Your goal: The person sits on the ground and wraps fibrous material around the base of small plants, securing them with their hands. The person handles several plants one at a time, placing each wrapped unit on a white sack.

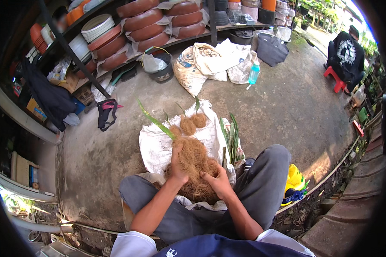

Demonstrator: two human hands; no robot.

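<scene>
My left hand [179,167] holds a clump of brown coconut fibre [191,152], from whose top a long green leaf [156,121] sticks out to the upper left. The fingers of my right hand [217,180] grip the fibre at its lower right side. More loose fibre [197,191] lies in a heap between my legs, below both hands. Beyond them, on a white woven sack [151,144], sit several fibre-wrapped balls [188,125] with small green leaves. Long dark green leaves [233,138] stand in another bag to the right of the sack.
Filled sacks [188,72], a black bucket [160,69] and a turquoise bottle [254,74] stand across the concrete floor. Shelves hold stacked brown pots [148,30]. A yellow container [296,178] is beside my right knee. Another person [345,54] sits on a red stool [335,78] at upper right.
</scene>
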